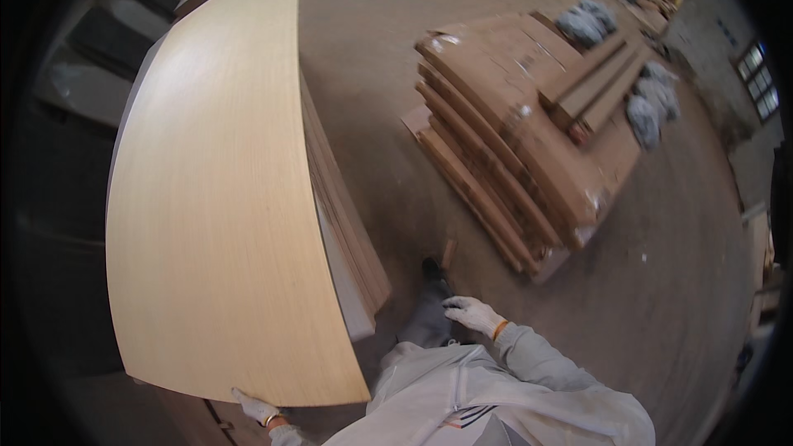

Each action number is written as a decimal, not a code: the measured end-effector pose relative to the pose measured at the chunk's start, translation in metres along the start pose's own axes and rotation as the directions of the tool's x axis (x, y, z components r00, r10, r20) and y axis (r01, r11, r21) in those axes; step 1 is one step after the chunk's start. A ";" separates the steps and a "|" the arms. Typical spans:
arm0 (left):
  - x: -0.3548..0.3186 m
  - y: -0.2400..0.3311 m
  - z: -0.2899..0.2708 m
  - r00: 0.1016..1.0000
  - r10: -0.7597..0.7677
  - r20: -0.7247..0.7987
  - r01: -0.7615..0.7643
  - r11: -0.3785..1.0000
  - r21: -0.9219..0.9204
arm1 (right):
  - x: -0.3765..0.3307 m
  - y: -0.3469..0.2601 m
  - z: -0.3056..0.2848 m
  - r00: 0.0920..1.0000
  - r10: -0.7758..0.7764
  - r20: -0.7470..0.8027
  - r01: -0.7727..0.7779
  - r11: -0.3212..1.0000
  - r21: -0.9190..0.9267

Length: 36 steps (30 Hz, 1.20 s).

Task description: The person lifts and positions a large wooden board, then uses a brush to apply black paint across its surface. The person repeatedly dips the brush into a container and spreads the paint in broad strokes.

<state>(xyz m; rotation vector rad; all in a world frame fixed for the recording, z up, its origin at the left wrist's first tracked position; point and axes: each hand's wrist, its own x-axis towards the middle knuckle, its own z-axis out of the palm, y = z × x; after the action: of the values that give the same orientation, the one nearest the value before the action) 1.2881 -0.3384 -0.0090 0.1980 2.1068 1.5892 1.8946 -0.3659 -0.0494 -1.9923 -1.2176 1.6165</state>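
A large pale wood-grain panel [219, 190] lies along my left side, on top of a stack of boards [343, 223]. My left hand [258, 408], in a white glove, grips the panel's near edge; part of it shows over the edge and the rest is hidden beneath. My right hand [472, 315], also gloved and with an orange band at the wrist, hangs in front of my leg. Its fingers are loosely bent and apart, with nothing in them.
To the right stands a pile of flat brown cartons [504, 107], with long narrow boxes [599, 87] and grey plastic-wrapped bundles [585, 21] on top. A small wood scrap [448, 253] lies on the floor by my foot. Dark and pale stacked slabs [107, 41] line the far left.
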 end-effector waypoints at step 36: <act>0.086 0.214 0.715 0.896 0.136 -0.423 0.369 0.300 0.880 | 0.849 -0.635 -0.492 0.898 -0.330 0.291 0.064 0.751 0.657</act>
<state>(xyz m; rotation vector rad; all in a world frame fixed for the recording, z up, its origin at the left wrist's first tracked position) 1.5070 0.3792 0.0209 0.0524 3.0903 -0.0110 2.0820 0.7875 -0.0103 -1.1064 -0.7869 2.0194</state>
